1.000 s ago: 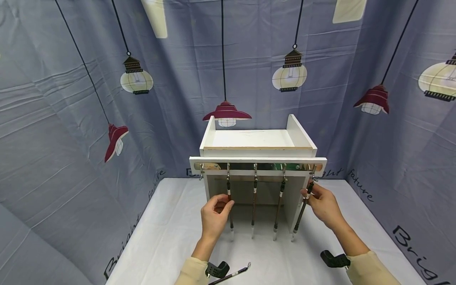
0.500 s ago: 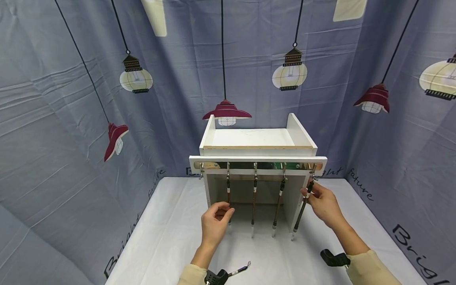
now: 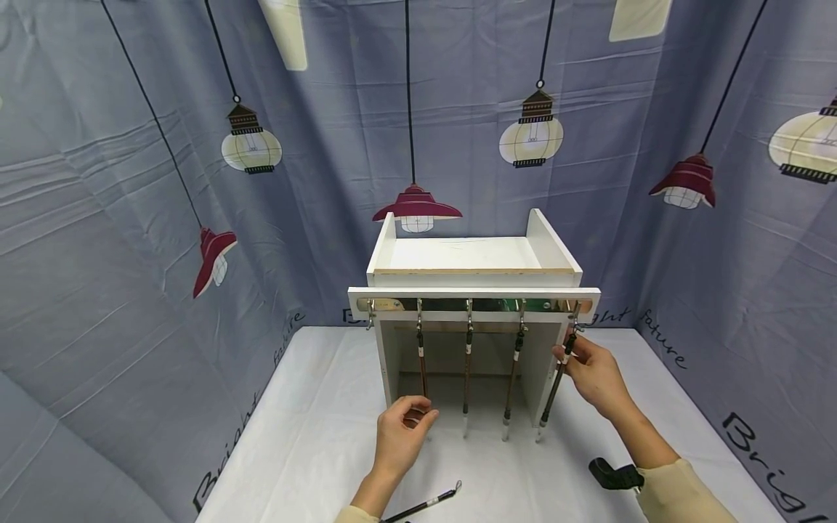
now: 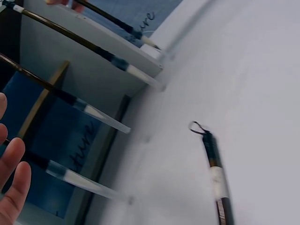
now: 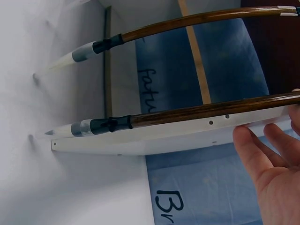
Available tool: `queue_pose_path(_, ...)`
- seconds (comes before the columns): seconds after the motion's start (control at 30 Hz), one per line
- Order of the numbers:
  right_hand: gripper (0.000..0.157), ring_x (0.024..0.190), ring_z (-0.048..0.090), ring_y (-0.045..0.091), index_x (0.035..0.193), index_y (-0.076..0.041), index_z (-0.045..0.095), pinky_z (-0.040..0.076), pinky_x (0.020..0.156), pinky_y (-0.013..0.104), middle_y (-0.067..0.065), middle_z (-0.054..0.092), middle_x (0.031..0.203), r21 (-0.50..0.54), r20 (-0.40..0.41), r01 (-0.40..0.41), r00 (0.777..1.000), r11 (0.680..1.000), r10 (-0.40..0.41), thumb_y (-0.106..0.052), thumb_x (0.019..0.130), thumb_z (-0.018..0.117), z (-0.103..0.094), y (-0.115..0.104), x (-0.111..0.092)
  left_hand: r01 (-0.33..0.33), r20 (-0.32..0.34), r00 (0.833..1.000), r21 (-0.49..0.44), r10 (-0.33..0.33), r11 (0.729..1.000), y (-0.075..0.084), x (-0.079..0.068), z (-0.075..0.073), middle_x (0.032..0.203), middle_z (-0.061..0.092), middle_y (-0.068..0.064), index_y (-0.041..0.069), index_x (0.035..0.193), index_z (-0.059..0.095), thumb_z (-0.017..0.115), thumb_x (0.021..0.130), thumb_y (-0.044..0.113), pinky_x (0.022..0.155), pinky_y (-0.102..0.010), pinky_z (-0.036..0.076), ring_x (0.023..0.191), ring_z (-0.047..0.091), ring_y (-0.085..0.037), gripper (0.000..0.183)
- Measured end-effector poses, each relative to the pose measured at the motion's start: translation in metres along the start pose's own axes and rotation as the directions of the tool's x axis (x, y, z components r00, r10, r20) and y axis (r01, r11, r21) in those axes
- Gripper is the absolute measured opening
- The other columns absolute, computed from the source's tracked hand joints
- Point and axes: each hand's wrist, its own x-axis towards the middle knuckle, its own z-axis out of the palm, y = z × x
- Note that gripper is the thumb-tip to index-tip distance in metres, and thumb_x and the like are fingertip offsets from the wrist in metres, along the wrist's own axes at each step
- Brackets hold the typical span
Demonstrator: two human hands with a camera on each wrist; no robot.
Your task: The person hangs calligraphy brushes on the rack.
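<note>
Several calligraphy brushes hang tip-down from hooks on a white shelf unit's front bar (image 3: pixel 474 293). My left hand (image 3: pixel 402 436) is by the lower part of the leftmost hanging brush (image 3: pixel 422 359), fingers loosely bent; in the left wrist view that brush's pale bristles (image 4: pixel 86 183) show beyond my fingertips. Contact there is unclear. My right hand (image 3: pixel 596 376) pinches the upper part of the rightmost brush (image 3: pixel 554 388), whose shaft (image 5: pixel 187 111) crosses the right wrist view; the thumb is mostly hidden. Another brush (image 3: pixel 431 501) with a cord loop lies on the table near my left forearm.
The leftmost hook (image 3: pixel 370 314) on the bar carries no brush. Two more brushes, a middle one (image 3: pixel 467 363) and one right of it (image 3: pixel 515 363), hang between my hands. A white table (image 3: pixel 314 407) lies beneath; a lamp-print curtain (image 3: pixel 327 145) encloses it.
My left hand has moved down along the leftmost hanging brush, from its mid-shaft to near its lower end. The right hand stays put at the rightmost brush.
</note>
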Motion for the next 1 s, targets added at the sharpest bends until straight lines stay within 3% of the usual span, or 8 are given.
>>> queue_pose_path(0.17,0.064,0.12,0.065,0.049,0.158,-0.002,0.039,0.053,0.096,0.066,0.034,0.046,0.151,0.001,0.005,-0.004,1.0,1.0,0.004,-0.039,0.108,0.053,0.0,-0.001,0.0,0.007,0.046,0.999,0.029,-0.009,1.0,-0.005,-0.009,0.0,0.096,0.074,0.003,0.019,0.1,0.074,0.084,0.086,0.015,0.064,-0.02,0.059,0.079,0.069,-0.004,0.017)
queue_pose_path(0.37,0.065,0.121,0.064,0.05,0.159,-0.003,0.037,0.052,0.097,0.067,0.034,0.046,0.152,0.003,0.009,-0.005,1.0,1.0,0.005,-0.041,0.108,0.053,0.0,-0.002,-0.001,0.023,0.138,0.99,0.092,-0.036,0.995,-0.011,-0.02,-0.003,0.095,0.074,0.001,0.019,0.101,0.076,0.085,0.086,0.02,0.065,-0.02,0.058,0.08,0.069,-0.004,0.018)
queue_pose_path(0.57,0.065,0.122,0.063,0.051,0.155,-0.001,0.042,0.053,0.096,0.066,0.034,0.047,0.15,-0.007,-0.002,0.003,1.0,1.0,-0.003,-0.044,0.108,0.052,0.0,-0.002,-0.001,-0.061,0.224,0.974,0.198,0.015,0.978,-0.021,-0.032,-0.007,0.093,0.074,0.003,0.02,0.102,0.076,0.086,0.085,0.022,0.065,-0.021,0.054,0.08,0.071,-0.014,0.021)
queue_pose_path(0.77,0.064,0.122,0.063,0.052,0.154,-0.001,0.045,0.053,0.096,0.066,0.035,0.047,0.15,-0.006,-0.005,0.012,1.0,1.0,-0.012,-0.045,0.108,0.051,-0.001,-0.003,-0.002,-0.123,0.298,0.953,0.216,0.054,0.969,-0.03,-0.042,-0.01,0.096,0.075,-0.003,0.017,0.104,0.076,0.085,0.086,0.023,0.068,-0.021,0.054,0.084,0.071,-0.02,0.022)
queue_pose_path(0.87,0.064,0.126,0.06,0.053,0.154,-0.001,0.044,0.051,0.099,0.067,0.035,0.046,0.151,0.009,0.003,0.004,1.0,1.0,-0.005,-0.044,0.108,0.051,-0.001,-0.002,-0.002,-0.111,0.349,0.937,0.229,0.024,0.967,-0.034,-0.048,-0.012,0.098,0.075,-0.002,0.014,0.107,0.076,0.085,0.087,0.027,0.072,-0.024,0.057,0.086,0.07,-0.017,0.025)
queue_pose_path(1.0,0.063,0.129,0.057,0.054,0.155,0.0,0.043,0.048,0.102,0.068,0.034,0.046,0.151,0.023,0.009,-0.002,1.0,1.0,0.002,-0.042,0.109,0.051,0.0,-0.002,-0.002,-0.05,0.407,0.911,0.259,-0.062,0.964,-0.037,-0.055,-0.015,0.1,0.075,0.003,0.015,0.109,0.076,0.084,0.087,0.032,0.075,-0.024,0.057,0.088,0.068,-0.008,0.029)
